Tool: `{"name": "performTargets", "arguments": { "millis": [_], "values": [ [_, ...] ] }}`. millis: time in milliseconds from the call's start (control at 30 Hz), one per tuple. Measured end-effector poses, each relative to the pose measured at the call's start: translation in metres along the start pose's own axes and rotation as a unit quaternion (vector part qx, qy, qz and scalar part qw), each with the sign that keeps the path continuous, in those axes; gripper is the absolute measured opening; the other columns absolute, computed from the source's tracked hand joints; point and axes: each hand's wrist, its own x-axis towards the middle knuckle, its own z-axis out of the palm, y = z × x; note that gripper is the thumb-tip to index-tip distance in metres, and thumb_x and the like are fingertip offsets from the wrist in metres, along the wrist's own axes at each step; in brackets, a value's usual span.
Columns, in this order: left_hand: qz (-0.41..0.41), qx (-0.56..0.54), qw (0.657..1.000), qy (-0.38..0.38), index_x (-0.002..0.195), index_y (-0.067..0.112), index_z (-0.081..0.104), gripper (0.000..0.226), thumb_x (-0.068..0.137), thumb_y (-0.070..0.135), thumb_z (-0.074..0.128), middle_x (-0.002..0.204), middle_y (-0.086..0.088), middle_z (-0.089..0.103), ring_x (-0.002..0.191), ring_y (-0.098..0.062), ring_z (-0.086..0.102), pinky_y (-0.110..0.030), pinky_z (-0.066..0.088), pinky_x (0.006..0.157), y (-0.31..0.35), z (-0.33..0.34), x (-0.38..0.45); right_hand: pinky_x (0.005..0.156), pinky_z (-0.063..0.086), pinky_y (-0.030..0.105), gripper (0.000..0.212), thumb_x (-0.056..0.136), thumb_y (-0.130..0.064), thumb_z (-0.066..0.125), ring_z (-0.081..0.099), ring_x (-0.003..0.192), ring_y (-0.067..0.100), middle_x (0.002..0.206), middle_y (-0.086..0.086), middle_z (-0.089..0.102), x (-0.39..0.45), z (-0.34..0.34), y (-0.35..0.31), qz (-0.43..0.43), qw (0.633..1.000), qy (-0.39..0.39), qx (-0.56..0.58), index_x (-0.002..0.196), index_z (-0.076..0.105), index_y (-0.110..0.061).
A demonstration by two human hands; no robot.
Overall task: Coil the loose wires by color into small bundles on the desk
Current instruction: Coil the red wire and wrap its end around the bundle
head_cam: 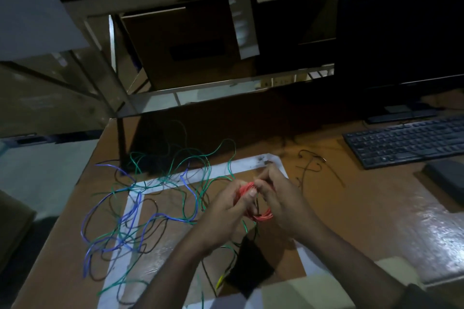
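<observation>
A small coil of red wire (261,216) is held between both hands above the middle of the brown desk (356,198). My left hand (226,211) pinches the coil's upper left side. My right hand (281,200) grips it from the right, with the fingers curled over its top. To the left, loose green wire (190,158), blue wire (130,213) and black wire (153,231) lie tangled together across the desk. A short dark wire (311,165) lies apart to the right of my hands.
A white tape rectangle (248,160) marks the desk under the wires. A black keyboard (406,140) and a monitor (401,42) stand at the right. A dark flat object (248,268) lies below my hands. The desk's left edge drops off near the blue wire.
</observation>
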Motion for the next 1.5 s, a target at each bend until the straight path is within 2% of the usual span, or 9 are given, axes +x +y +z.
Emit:
{"name": "performTargets", "arguments": {
  "millis": [167, 233, 367, 500, 633, 767, 1033, 1200, 1500],
  "values": [
    [-0.074, 0.001, 0.983, -0.17, 0.104, 0.007, 0.058, 0.022, 0.109, 0.026, 0.046, 0.082, 0.003, 0.068, 0.081, -0.01, 0.066, -0.029, 0.054, 0.079, 0.015, -0.028, 0.004, 0.062, 0.045, 0.049, 0.031, 0.104, -0.045, 0.041, 0.058, 0.068, 0.025, 0.078, 0.006, 0.063, -0.008, 0.002, -0.007, 0.003, 0.998, -0.031, -0.062, 0.096, 0.05, -0.017],
    [-0.067, -0.038, 0.98, -0.184, 0.106, 0.006, 0.059, 0.025, 0.109, 0.027, 0.045, 0.083, 0.001, 0.065, 0.082, -0.011, 0.063, -0.032, 0.053, 0.08, 0.016, -0.027, 0.003, 0.063, 0.047, 0.046, 0.028, 0.106, -0.043, 0.041, 0.06, 0.071, 0.019, 0.079, 0.003, 0.064, -0.013, 0.004, -0.007, 0.012, 0.998, -0.004, -0.056, 0.095, 0.05, -0.019],
    [-0.132, -0.245, 0.948, -0.153, 0.126, 0.006, 0.062, 0.039, 0.101, 0.035, 0.055, 0.099, -0.011, 0.061, 0.096, -0.027, 0.061, -0.036, 0.059, 0.075, 0.006, -0.008, -0.005, 0.064, 0.049, 0.04, 0.031, 0.104, -0.049, 0.041, 0.061, 0.074, 0.01, 0.081, -0.005, 0.064, -0.021, 0.002, -0.009, 0.011, 0.996, 0.033, -0.085, 0.096, 0.054, -0.021],
    [-0.143, -0.299, 0.929, -0.164, 0.097, 0.012, 0.059, 0.022, 0.103, 0.032, 0.052, 0.071, 0.004, 0.054, 0.076, -0.012, 0.062, -0.023, 0.055, 0.05, 0.001, 0.002, -0.009, 0.065, 0.049, 0.037, 0.014, 0.104, -0.027, 0.053, 0.06, 0.077, 0.011, 0.082, -0.008, 0.063, -0.032, 0.003, -0.005, 0.015, 0.994, 0.07, -0.084, 0.095, 0.061, -0.02],
    [-0.144, -0.336, 0.92, -0.137, 0.095, 0.013, 0.053, 0.02, 0.106, 0.027, 0.046, 0.067, 0.005, 0.042, 0.066, -0.009, 0.055, -0.018, 0.043, 0.04, -0.003, 0.013, -0.013, 0.064, 0.048, 0.031, 0.014, 0.104, -0.025, 0.055, 0.06, 0.073, 0.01, 0.078, -0.008, 0.063, -0.04, 0.008, -0.003, 0.044, 0.992, 0.101, -0.055, 0.095, 0.062, -0.017],
    [-0.129, -0.31, 0.938, -0.086, 0.097, 0.015, 0.049, 0.019, 0.109, 0.028, 0.041, 0.067, 0.007, 0.036, 0.058, -0.004, 0.039, -0.015, 0.026, 0.044, 0.0, 0.022, -0.015, 0.061, 0.046, 0.026, 0.019, 0.104, -0.033, 0.052, 0.06, 0.073, 0.006, 0.078, -0.011, 0.063, -0.038, 0.012, 0.0, 0.036, 0.991, 0.117, -0.057, 0.097, 0.062, -0.019],
    [-0.105, -0.175, 0.979, -0.002, 0.095, 0.015, 0.047, 0.022, 0.11, 0.028, 0.038, 0.063, 0.011, 0.038, 0.054, -0.002, 0.032, -0.015, 0.023, 0.046, -0.006, 0.028, -0.004, 0.079, 0.057, 0.04, 0.029, 0.105, -0.045, 0.045, 0.065, 0.093, 0.007, 0.102, -0.01, 0.068, -0.025, -0.008, 0.032, 0.125, 0.989, 0.084, -0.007, 0.116, 0.064, -0.025],
    [-0.112, -0.164, 0.979, 0.051, 0.092, 0.016, 0.047, 0.023, 0.11, 0.028, 0.04, 0.063, 0.015, 0.041, 0.059, -0.005, 0.034, -0.024, 0.022, 0.052, -0.012, 0.034, 0.004, 0.075, 0.06, 0.039, 0.018, 0.101, -0.033, 0.06, 0.065, 0.089, 0.011, 0.11, -0.005, 0.069, -0.01, -0.035, 0.077, 0.188, 0.951, 0.08, -0.231, 0.113, 0.07, -0.025],
    [-0.123, -0.199, 0.966, 0.111, 0.096, 0.012, 0.046, 0.025, 0.106, 0.034, 0.041, 0.072, 0.005, 0.041, 0.06, -0.003, 0.035, -0.019, 0.026, 0.051, -0.005, 0.054, 0.02, 0.084, 0.057, 0.03, 0.01, 0.092, -0.03, 0.071, 0.057, 0.099, 0.014, 0.102, -0.003, 0.066, 0.026, -0.034, 0.126, 0.092, 0.912, -0.011, -0.4, 0.1, 0.072, -0.024]
  ]
}}
